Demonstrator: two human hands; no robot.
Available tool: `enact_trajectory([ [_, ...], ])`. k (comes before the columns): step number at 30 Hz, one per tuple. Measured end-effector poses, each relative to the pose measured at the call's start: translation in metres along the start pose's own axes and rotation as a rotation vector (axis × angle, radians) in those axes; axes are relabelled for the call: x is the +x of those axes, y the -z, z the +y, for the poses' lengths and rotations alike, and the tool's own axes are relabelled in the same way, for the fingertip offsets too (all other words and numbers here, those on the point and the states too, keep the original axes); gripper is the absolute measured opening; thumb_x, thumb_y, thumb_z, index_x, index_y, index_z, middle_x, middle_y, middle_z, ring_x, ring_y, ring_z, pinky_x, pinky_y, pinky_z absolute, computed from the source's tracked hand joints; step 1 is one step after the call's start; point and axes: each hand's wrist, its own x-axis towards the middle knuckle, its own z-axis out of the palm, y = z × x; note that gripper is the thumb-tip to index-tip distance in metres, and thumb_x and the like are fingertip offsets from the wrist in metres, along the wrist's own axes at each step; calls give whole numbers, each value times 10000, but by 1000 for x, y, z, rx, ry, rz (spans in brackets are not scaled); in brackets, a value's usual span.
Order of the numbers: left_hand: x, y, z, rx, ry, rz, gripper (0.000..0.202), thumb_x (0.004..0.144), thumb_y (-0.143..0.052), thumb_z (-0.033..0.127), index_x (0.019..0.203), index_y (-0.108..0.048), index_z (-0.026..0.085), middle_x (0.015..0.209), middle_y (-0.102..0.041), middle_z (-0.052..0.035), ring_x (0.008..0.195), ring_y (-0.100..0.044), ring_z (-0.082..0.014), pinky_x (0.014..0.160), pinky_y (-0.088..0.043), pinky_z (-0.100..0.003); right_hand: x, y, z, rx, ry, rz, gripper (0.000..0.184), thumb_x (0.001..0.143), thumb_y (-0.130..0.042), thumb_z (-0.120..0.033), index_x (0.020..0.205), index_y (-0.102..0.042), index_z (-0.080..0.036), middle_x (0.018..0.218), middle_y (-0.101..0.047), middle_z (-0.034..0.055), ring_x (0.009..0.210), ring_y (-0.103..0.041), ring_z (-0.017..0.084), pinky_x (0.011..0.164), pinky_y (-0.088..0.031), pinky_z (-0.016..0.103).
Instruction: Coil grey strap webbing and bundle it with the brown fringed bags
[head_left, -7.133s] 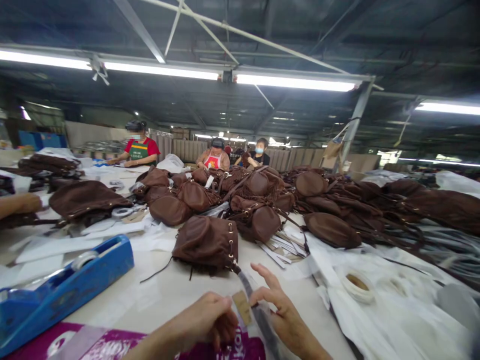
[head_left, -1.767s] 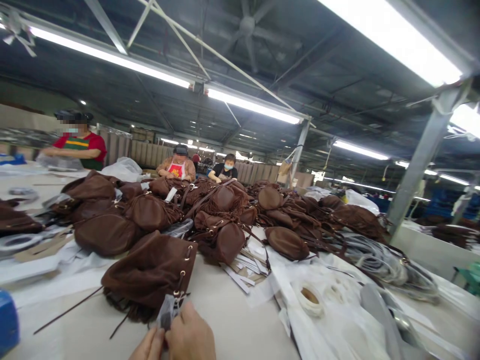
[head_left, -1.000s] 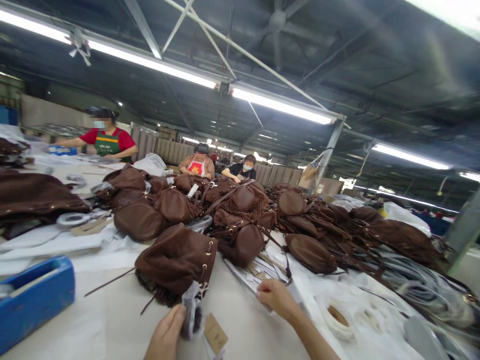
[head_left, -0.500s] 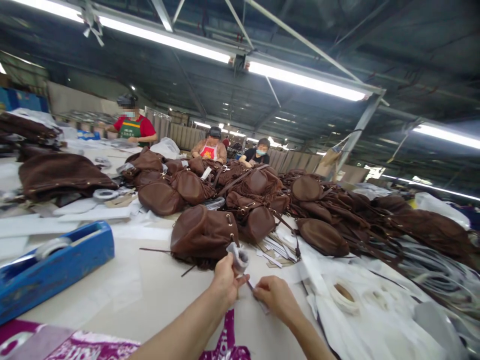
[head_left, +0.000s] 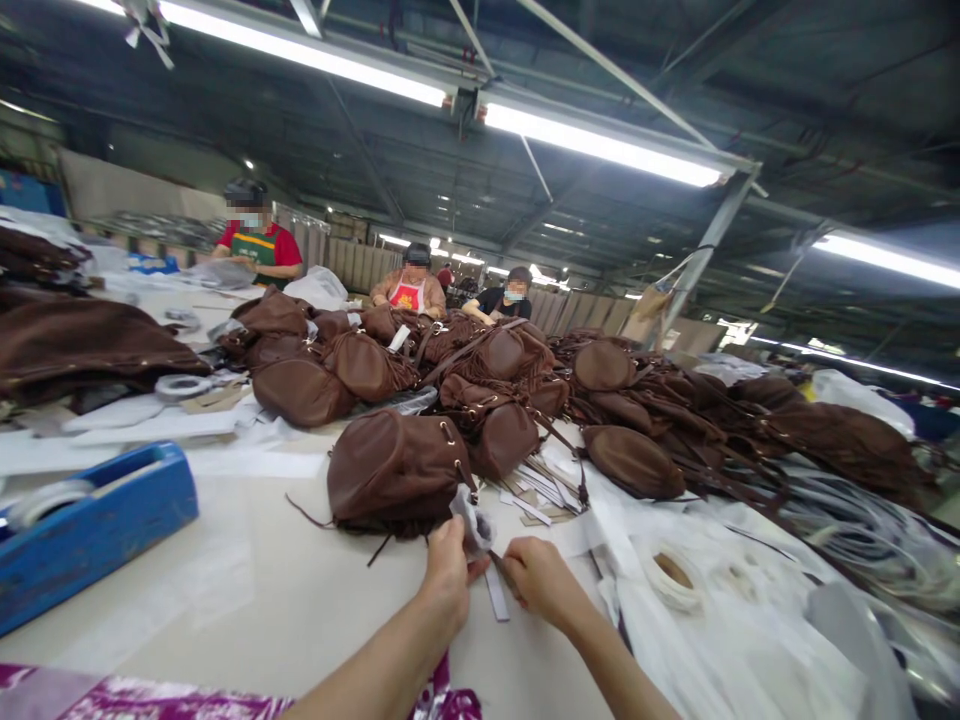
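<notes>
My left hand is closed around a crumpled whitish wrapping, rolled into a small ring with a dark opening. It is beside the near end of a brown leather drawstring bag, which lies on its side with cords trailing. My right hand is closed in a pinch on a thin dark strap that runs toward the wrapping. Between the hands, a narrow white strip is on the tabletop; whether it is attached to anything is unclear.
A blue tape dispenser stands at left, with purple printed plastic along the near edge. Many brown bags are heaped across the table. White sheeting with a tape roll covers the right side. Several co-workers are beyond.
My view has swung slightly right, so the table's contents sit further left. My right hand has turned a little, and the white strip shows more plainly between the hands. Both hands keep their hold.
</notes>
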Motion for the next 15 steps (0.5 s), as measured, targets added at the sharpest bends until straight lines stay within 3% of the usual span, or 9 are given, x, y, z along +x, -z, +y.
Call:
enact_trajectory([
  [3, 2, 0, -2, 36, -18, -15, 247, 783, -679, 389, 769, -606, 153, 710, -614, -16, 637, -551, -143, 559, -460, -241, 0, -2, 3, 8, -9, 63, 163, 684, -506, -69, 581, -521, -195, 661, -645, 34, 740, -606, 183, 680, -379, 252],
  [5, 3, 0, -4, 60, -24, -20, 256, 785, -669, 400, 768, -614, 151, 703, -614, -16, 649, -551, -148, 569, -456, -245, 0, 3, 13, 37, -73, 110, 152, 686, -492, -67, 612, -505, -199, 630, -624, 20, 703, -611, 178, 665, -397, 254],
  [8, 4, -1, -5, 91, -28, -18, 236, 795, -655, 388, 776, -626, 155, 704, -615, -11, 665, -553, -153, 580, -448, -250, -3, 26, 34, 108, -237, 216, 161, 790, -367, -131, 742, -506, -198, 574, -577, 0, 531, -593, 153, 529, -420, 235],
  [10, 3, -2, -6, 106, -31, -23, 202, 815, -632, 362, 779, -624, 163, 721, -623, -9, 678, -557, -154, 587, -445, -250, -11, 50, 45, 159, -307, 319, 273, 854, -246, -178, 942, -505, -178, 715, -620, 35, 521, -601, 144, 471, -431, 226],
  [13, 1, -2, -6, 130, -35, -55, 192, 834, -607, 345, 751, -610, 171, 716, -627, -1, 668, -561, -151, 586, -442, -247, -33, 71, 49, 201, -203, 509, 398, 911, -231, -292, 1243, -424, -186, 931, -623, 69, 550, -592, 142, 467, -451, 242],
  [15, -1, -1, -2, 154, -31, -92, 208, 818, -631, 363, 739, -606, 172, 690, -622, 6, 638, -561, -149, 576, -439, -246, -50, 64, 47, 134, 4, 563, 421, 913, -327, -330, 1304, -452, -236, 925, -619, 53, 566, -579, 151, 527, -475, 259],
])
